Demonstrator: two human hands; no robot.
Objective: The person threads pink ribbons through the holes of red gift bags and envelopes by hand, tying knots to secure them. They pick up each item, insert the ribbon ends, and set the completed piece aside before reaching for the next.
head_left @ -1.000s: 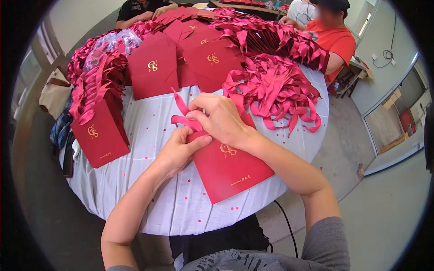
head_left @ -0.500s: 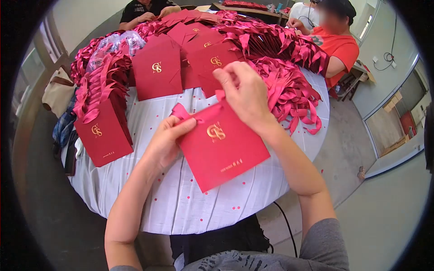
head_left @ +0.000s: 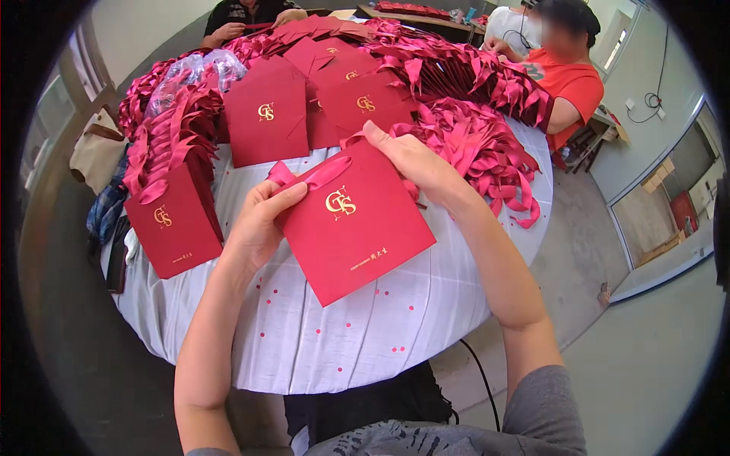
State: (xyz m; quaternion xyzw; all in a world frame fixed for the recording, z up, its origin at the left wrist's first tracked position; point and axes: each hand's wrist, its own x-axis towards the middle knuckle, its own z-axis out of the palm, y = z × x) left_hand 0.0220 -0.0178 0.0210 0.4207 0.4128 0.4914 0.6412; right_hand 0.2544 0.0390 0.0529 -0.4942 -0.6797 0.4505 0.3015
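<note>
A red paper gift bag [head_left: 361, 228] with a gold logo hangs tilted between my two hands, above the table. My left hand [head_left: 262, 213] pinches its upper left edge, thumb on the front face. Across the top of the front runs a pink-red ribbon [head_left: 328, 173], its left end looping near my left fingers. My right hand [head_left: 407, 156] grips the upper right corner with the thumb up along the edge; its other fingers are mostly hidden behind the bag. More ribbon shows beside my right hand.
Round table with a white cloth [head_left: 293, 342], dotted with small red discs. A row of ribboned bags [head_left: 173, 224] stands at left, flat bags [head_left: 266, 114] ahead, loose ribbons [head_left: 483, 156] at right. Clear plastic [head_left: 186, 80] lies at back left. Other people sit around the far side.
The bag has shifted left and slightly up. My right hand has come down from above the bag onto its upper right corner. The ribbon now lies flatter across the front.
</note>
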